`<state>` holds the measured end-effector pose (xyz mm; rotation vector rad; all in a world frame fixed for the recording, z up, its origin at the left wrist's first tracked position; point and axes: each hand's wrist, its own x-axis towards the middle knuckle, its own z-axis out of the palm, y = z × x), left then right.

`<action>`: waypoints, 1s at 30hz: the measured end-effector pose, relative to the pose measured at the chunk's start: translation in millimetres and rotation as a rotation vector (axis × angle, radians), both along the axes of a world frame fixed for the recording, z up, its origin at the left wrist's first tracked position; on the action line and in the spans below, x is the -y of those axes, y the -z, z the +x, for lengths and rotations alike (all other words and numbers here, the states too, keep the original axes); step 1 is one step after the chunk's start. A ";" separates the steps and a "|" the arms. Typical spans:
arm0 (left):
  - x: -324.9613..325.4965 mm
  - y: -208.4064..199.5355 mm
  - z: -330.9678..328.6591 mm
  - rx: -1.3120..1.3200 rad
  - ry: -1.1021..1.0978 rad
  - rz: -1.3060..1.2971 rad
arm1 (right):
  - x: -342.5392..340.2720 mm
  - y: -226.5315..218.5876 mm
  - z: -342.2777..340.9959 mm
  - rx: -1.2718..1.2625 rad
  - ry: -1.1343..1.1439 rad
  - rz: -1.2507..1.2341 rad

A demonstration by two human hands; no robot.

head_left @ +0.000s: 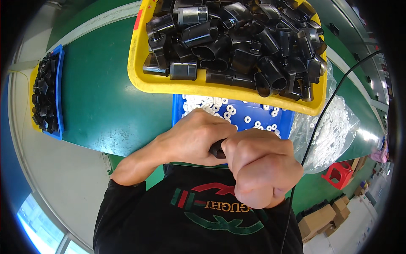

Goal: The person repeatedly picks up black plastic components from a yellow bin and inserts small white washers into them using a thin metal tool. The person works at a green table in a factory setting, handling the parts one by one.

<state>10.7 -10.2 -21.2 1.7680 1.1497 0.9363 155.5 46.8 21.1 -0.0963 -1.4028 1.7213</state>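
In front of my chest, over the near table edge, my two hands meet. My left hand (196,137) is closed around a small black plastic part (217,148), of which only a short piece shows. Pressed against that part from the right, my right hand (262,165) is curled into a fist; whatever its fingers hold is hidden. Just beyond the hands lies a blue tray (176,111) with many small white ring-shaped washers (247,119). A yellow bin (144,82) heaped with black plastic tube-shaped fittings (211,46) stands behind it, overhanging the tray's far part.
A clear plastic bag (334,131) of white washers lies on the green table (97,93) to the right. A black cable (323,112) hangs down past my right hand. More black parts fill a blue bin (61,93) at far left. A red stool (339,174) and cardboard boxes (317,220) stand lower right.
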 end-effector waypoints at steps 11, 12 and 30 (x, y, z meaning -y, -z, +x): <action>-4.6 -11.2 -13.8 0.148 -0.087 0.009 | -26.2 -26.2 6.5 0.009 -0.090 0.086; -5.2 -10.4 -11.2 0.158 -0.099 0.035 | -29.2 -38.4 12.6 0.030 -0.079 0.101; -4.7 -6.4 -9.9 0.123 -0.062 0.095 | -19.4 -12.1 8.7 -0.054 -0.103 0.087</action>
